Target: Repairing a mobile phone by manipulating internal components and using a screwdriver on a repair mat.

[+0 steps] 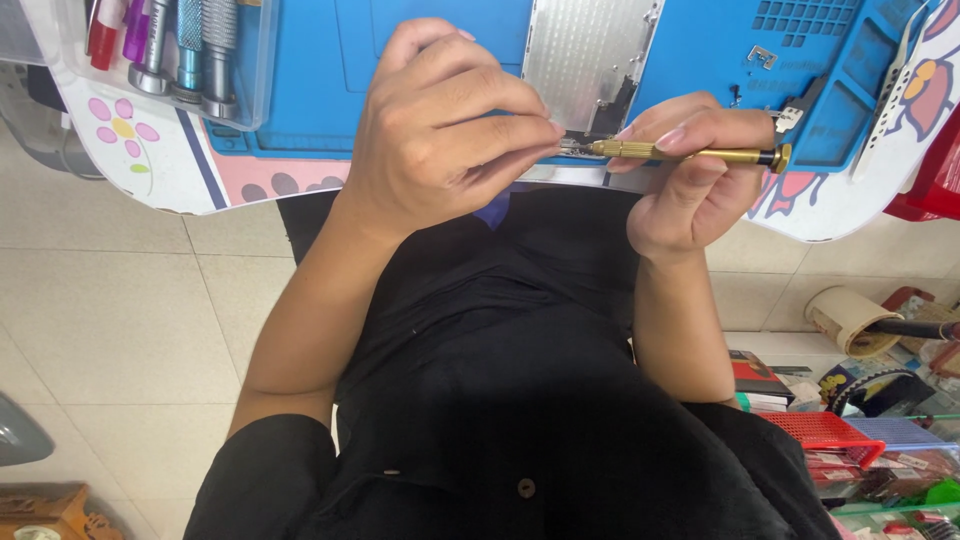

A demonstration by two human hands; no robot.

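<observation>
Black cloth of the person's own clothing (pixel 520 400) fills the lower view, nearest the camera. Above it, the right hand (pixel 690 175) grips a slim brass-coloured screwdriver with a knurled shaft (pixel 690 153), fingers closed round it, held level at the near edge of a blue rubber work mat (pixel 450 40). Its tip meets the left hand (pixel 440 130), whose fingers are pinched together at the tip; what they pinch is too small to tell. Just beyond lies a flat silver metal plate (pixel 590 55) on the mat. Farther left, a clear plastic box of coloured-handled drivers (pixel 180 55) stands on the mat's corner.
</observation>
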